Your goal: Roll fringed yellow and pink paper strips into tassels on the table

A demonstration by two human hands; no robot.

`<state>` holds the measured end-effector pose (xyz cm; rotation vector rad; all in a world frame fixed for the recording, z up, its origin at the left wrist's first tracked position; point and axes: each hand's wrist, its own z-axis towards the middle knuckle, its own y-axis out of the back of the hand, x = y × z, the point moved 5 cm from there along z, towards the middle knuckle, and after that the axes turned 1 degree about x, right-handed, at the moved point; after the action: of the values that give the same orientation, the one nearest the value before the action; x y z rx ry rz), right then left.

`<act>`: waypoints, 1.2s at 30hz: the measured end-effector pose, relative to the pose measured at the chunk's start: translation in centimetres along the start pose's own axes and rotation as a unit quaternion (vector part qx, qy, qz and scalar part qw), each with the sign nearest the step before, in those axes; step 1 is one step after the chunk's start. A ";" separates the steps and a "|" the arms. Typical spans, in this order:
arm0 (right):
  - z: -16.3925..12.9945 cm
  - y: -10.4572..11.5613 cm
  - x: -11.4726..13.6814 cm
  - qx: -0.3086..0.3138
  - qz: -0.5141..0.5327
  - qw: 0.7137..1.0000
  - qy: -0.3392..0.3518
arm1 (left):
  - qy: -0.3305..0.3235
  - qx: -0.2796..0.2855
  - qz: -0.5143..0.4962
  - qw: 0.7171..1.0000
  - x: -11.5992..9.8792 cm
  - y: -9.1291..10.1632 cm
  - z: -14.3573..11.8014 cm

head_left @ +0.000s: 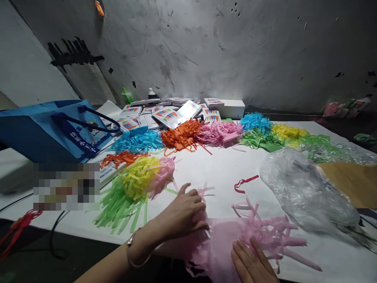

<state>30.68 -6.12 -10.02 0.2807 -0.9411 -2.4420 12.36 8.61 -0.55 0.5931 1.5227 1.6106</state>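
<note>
A sheet of pink tissue paper (222, 236) with both ends cut into fringe lies near the table's front edge. My left hand (187, 212), wearing a silver bangle, is over the left fringe. Its fingers are curled and pink strips show between fingers and thumb; the exact grip is partly hidden. Flat on the lower right part of the sheet rests my right hand (253, 261), fingers stretched out. Loose pink strips (269, 232) spread out beyond it to the right.
Left of my hands lie green (118, 206) and yellow (141, 177) fringe bundles. Orange (182, 135), pink and blue bundles line the back, before boxed packs (169, 116). A blue bag (44, 129) stands left, clear plastic (303, 188) lies right, and a red strip (244, 182) between.
</note>
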 end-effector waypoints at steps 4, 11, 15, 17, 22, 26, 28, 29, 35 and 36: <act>1.7 -0.2 0.4 -0.002 0.000 1.000 0.007 | 0.035 -0.079 0.015 0.996 -0.3 1.7 -2.4; 3.3 -0.2 0.8 -0.026 0.048 0.998 -0.033 | -0.072 -0.199 -0.040 0.977 -6.3 -4.2 -4.6; 3.3 0.6 -0.7 -0.016 0.086 0.991 -0.097 | -0.023 -0.225 -0.131 0.965 -5.5 -5.2 -5.1; 3.8 0.7 -1.4 -0.013 0.103 0.987 -0.124 | 0.042 -0.212 -0.156 0.964 -4.5 -5.0 -5.1; 5.6 -0.7 -2.0 -0.011 0.074 0.984 -0.164 | 0.145 -0.176 -0.088 0.970 -3.4 -4.4 -3.9; 6.1 -2.2 -2.2 0.027 0.018 0.979 -0.201 | 0.195 -0.126 -0.029 0.972 -2.8 -4.8 -2.6; 5.8 -2.5 -2.4 0.039 -0.005 0.974 -0.223 | 0.202 -0.115 -0.020 0.972 -2.6 -5.0 -2.4; 5.7 -2.6 -2.5 0.043 -0.019 0.974 -0.221 | 0.202 -0.111 -0.022 0.973 -2.6 -5.1 -2.3; 6.0 -1.4 -2.2 0.030 -0.135 0.979 -0.150 | 0.191 -0.083 -0.040 0.977 -2.5 -5.4 -1.8; 6.2 -1.0 -2.1 0.021 -0.150 0.978 -0.142 | 0.191 -0.078 -0.042 0.978 -2.5 -5.3 -1.6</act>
<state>29.85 -0.89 -6.10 0.0938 -1.1426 -2.7939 13.69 5.30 -5.48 0.1333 1.6468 1.8308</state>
